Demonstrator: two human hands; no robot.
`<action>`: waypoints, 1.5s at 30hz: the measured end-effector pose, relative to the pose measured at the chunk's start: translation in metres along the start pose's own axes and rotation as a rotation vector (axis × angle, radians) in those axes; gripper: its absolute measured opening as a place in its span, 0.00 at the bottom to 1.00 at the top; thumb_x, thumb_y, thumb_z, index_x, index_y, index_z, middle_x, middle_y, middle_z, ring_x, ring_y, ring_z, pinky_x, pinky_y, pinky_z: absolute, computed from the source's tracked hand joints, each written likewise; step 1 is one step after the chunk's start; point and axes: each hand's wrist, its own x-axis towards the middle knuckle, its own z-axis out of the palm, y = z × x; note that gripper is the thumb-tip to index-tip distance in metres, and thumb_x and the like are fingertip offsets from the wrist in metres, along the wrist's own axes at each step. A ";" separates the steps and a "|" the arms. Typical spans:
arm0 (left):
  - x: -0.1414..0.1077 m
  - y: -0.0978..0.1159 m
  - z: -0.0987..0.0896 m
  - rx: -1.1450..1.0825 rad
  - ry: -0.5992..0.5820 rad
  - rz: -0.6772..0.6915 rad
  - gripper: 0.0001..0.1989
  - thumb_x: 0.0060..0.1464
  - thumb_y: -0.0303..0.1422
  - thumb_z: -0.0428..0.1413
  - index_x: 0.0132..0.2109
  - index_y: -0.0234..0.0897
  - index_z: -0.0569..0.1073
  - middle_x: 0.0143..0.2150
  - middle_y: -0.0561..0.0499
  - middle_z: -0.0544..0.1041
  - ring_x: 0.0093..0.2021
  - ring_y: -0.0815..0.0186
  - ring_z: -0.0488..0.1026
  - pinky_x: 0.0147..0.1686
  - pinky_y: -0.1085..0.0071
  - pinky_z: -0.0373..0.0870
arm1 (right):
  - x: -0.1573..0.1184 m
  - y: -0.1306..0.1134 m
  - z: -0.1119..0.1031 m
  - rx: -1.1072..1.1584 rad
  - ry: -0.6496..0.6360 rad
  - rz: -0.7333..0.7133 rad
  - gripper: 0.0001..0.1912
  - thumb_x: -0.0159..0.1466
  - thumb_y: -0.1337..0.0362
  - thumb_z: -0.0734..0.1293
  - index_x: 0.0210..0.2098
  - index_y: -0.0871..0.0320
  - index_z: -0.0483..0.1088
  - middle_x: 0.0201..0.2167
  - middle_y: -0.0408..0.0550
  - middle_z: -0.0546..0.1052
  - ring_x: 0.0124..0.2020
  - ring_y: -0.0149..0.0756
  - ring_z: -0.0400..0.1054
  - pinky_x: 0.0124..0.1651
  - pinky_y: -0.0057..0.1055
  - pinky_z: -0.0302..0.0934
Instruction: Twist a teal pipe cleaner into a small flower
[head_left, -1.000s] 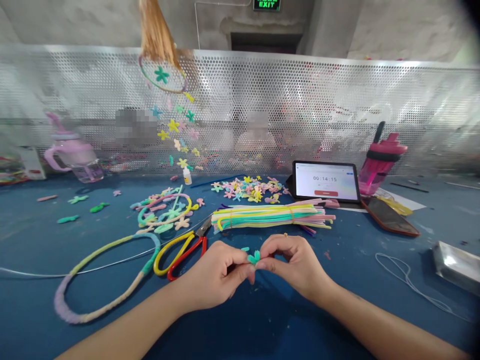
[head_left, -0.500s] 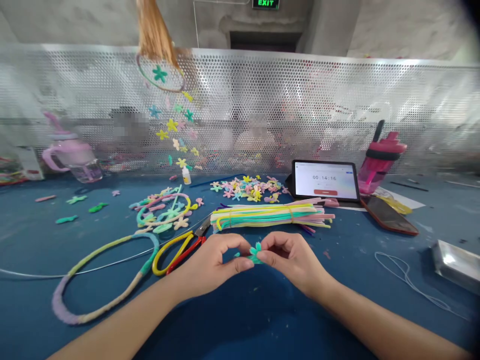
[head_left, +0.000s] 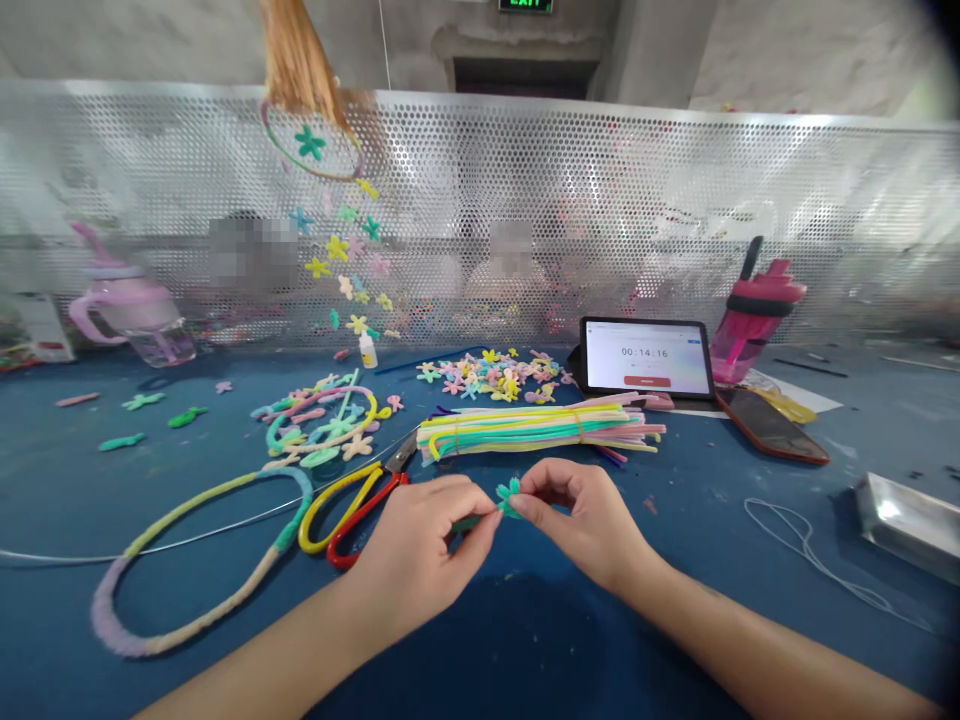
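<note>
Between my fingertips is a small teal pipe-cleaner flower [head_left: 510, 497]. My left hand [head_left: 416, 545] pinches its stem end, and my right hand [head_left: 585, 525] holds its petals from the other side. Just left of my left hand lie red-and-yellow-handled scissors [head_left: 352, 515]. Above my hands is a rubber-banded bundle of pastel pipe cleaners [head_left: 532, 432]. A pastel wrapped wire hoop [head_left: 195, 540] lies further left, and a tangle of pipe-cleaner shapes [head_left: 322, 430] sits beyond the scissors.
A pile of small pipe-cleaner flowers [head_left: 487, 375] lies near a tablet showing a timer [head_left: 645, 357]. A pink bottle [head_left: 754, 320], phone [head_left: 771, 425], metal tray [head_left: 907, 525] and lilac mug [head_left: 127, 310] stand about. A perforated metal screen [head_left: 600, 180] runs behind, with a hanging flower mobile [head_left: 330, 250].
My hands have turned the teal flower and drawn slightly apart. The whole view has shifted a little, and the tablet timer has gone from 00:14:15 to 00:14:16.
</note>
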 end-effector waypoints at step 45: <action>0.004 -0.006 0.006 -0.825 -0.103 -0.505 0.10 0.51 0.35 0.58 0.28 0.30 0.71 0.21 0.53 0.72 0.21 0.72 0.70 0.22 0.78 0.70 | -0.001 -0.008 0.001 0.299 -0.080 0.039 0.17 0.62 0.53 0.61 0.25 0.60 0.67 0.21 0.42 0.68 0.25 0.29 0.63 0.30 0.25 0.59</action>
